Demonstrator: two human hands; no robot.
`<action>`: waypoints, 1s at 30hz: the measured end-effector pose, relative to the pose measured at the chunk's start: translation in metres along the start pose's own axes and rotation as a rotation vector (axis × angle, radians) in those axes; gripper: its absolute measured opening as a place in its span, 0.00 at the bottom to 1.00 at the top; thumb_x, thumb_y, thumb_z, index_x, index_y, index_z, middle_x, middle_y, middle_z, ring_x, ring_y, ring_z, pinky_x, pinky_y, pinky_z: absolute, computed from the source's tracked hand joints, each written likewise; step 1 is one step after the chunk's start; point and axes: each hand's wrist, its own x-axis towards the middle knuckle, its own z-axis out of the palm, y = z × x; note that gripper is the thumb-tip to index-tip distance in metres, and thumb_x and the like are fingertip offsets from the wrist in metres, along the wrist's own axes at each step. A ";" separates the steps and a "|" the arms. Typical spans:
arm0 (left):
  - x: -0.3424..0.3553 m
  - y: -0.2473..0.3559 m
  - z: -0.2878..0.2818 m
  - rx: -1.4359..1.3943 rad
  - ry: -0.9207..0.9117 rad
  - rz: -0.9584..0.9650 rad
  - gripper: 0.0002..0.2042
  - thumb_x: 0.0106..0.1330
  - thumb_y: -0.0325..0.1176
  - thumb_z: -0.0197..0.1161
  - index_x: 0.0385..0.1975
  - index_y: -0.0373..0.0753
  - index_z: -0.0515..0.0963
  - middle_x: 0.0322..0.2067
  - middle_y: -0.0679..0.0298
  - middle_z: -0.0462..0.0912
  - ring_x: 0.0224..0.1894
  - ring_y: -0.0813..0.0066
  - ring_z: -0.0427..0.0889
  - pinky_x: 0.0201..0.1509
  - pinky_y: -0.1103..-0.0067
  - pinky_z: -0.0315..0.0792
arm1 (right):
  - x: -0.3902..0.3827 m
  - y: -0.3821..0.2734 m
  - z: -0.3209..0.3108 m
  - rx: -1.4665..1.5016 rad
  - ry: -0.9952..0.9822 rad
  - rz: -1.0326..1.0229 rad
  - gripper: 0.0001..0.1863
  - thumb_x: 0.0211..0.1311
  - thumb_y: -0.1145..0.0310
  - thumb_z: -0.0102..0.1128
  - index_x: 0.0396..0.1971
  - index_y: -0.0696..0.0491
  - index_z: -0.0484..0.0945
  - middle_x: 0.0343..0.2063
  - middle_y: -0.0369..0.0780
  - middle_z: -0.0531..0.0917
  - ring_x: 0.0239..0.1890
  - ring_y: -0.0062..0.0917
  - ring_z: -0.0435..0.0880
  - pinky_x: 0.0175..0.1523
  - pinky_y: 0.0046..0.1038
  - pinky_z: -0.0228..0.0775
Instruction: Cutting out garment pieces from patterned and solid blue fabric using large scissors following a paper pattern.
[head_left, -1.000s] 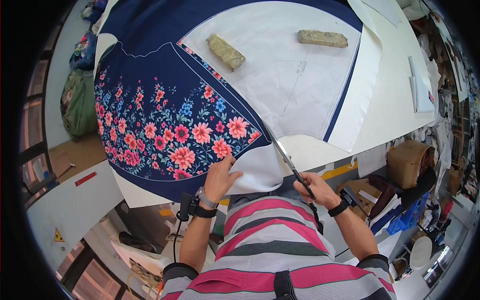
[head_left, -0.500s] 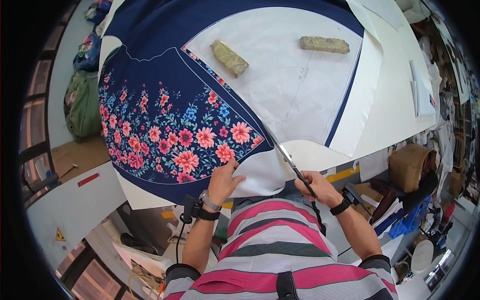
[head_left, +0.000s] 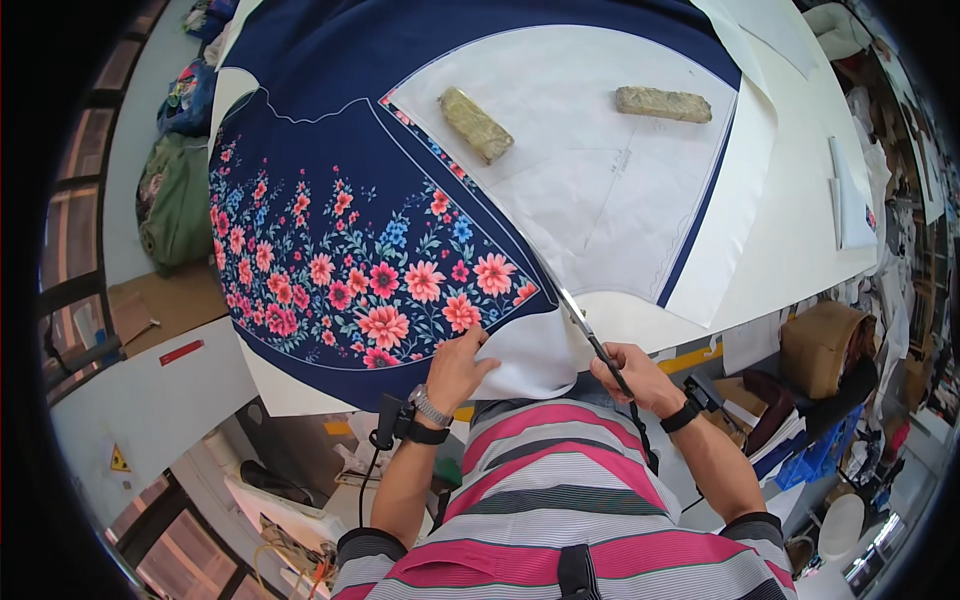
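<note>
Navy fabric with pink and blue flowers (head_left: 385, 280) lies on the table, marked with pale outlines. A large white paper pattern (head_left: 600, 190) covers its right part. My right hand (head_left: 640, 378) is closed round the handles of long scissors (head_left: 590, 328). Their blades point away and to the left, along the pattern's lower left edge by the cloth's pointed corner; the tips are hard to make out. At the fabric's near edge rests my left hand (head_left: 458, 368), its thumb apart from its fingers. Beside it a flap of pale cloth underside (head_left: 535, 355) hangs over the table edge.
Two wrapped oblong weights, one on the left (head_left: 476, 125) and one on the right (head_left: 664, 104), lie on the pattern. Folded white cloth (head_left: 850, 200) sits at the table's right. A brown box (head_left: 822, 348) stands off the table at right, a green bag (head_left: 172, 200) at left.
Table, fabric and pattern sit slightly lower and further right in view. My left hand has shifted right along with the cloth. My right hand keeps its grip on the scissors, nearly in place.
</note>
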 end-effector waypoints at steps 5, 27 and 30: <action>0.001 0.003 -0.005 0.042 -0.070 -0.052 0.18 0.59 0.35 0.77 0.44 0.35 0.77 0.34 0.49 0.88 0.38 0.47 0.88 0.41 0.61 0.78 | -0.001 -0.007 -0.002 0.001 -0.030 -0.007 0.22 0.71 0.51 0.70 0.37 0.58 0.79 0.16 0.28 0.70 0.13 0.12 0.65 0.18 0.20 0.52; 0.001 0.029 -0.011 0.306 -0.096 -0.063 0.20 0.60 0.36 0.77 0.48 0.35 0.78 0.41 0.52 0.87 0.43 0.48 0.86 0.45 0.60 0.79 | 0.021 -0.031 -0.001 -0.101 -0.016 -0.016 0.24 0.70 0.47 0.70 0.34 0.56 0.77 0.16 0.29 0.71 0.14 0.12 0.68 0.18 0.20 0.55; 0.017 0.031 -0.024 0.313 0.070 0.065 0.18 0.61 0.36 0.75 0.44 0.36 0.77 0.45 0.52 0.84 0.47 0.49 0.84 0.45 0.60 0.79 | 0.025 -0.036 -0.002 -0.074 -0.032 -0.016 0.24 0.71 0.48 0.70 0.34 0.56 0.77 0.16 0.29 0.71 0.14 0.12 0.67 0.19 0.19 0.55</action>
